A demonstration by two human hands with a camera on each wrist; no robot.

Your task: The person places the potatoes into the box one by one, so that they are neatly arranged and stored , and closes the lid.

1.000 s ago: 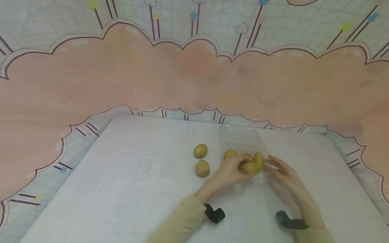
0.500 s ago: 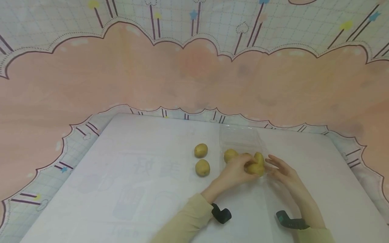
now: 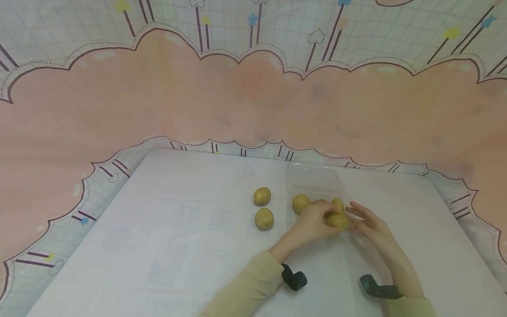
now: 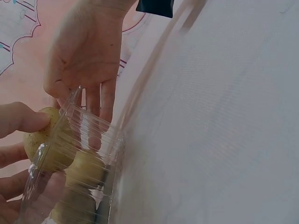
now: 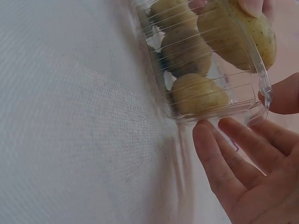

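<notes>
My left hand (image 3: pixel 314 222) grips a yellow-brown potato (image 3: pixel 337 222), partly inside the near right part of a clear plastic container (image 5: pixel 187 114) with ribbed walls. Several more potatoes lie in that container, among them one (image 3: pixel 301 204) at its left side and one (image 5: pixel 198 94) by the wall near my right hand. My fingers hide some of them in the head view. At the container's right end is my right hand (image 3: pixel 370 224), its fingers extended and spread against the outer wall, the thumb by the rim.
Two loose potatoes, a farther one (image 3: pixel 262 196) and a nearer one (image 3: pixel 264 219), lie left of the container on the white table (image 3: pixel 178 246). The raised clear lid (image 3: pixel 313 176) stands at the container's far side. A patterned cloth (image 3: pixel 237 110) hangs behind.
My left hand has moved rightward with the potato, toward the container's right end. More of the potato at the left side shows now. The right hand stays still.
</notes>
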